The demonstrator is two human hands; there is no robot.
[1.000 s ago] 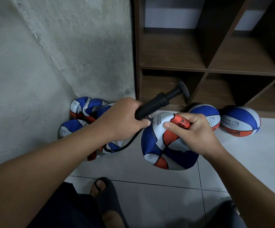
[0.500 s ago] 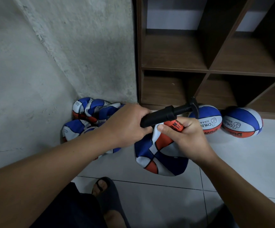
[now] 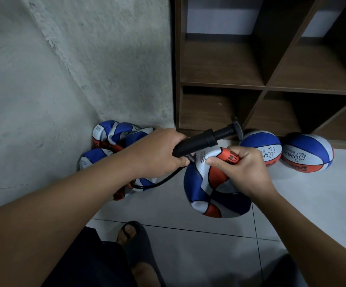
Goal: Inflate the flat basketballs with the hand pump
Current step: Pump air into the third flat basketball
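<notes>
The left hand (image 3: 159,152) grips the black hand pump (image 3: 197,142). The right hand (image 3: 242,168) pinches the flat basketball (image 3: 207,189) with curled fingers

Crumpled flat basketball (image 3: 207,189) beside tilted black hand pump (image 3: 201,141)

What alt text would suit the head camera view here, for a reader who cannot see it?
A person's left hand grips a black hand pump while the right hand pinches a flat basketball near the pump's tip. A pile of flat balls lies in the wall corner, and two round balls sit on the floor by a wooden shelf.
</notes>
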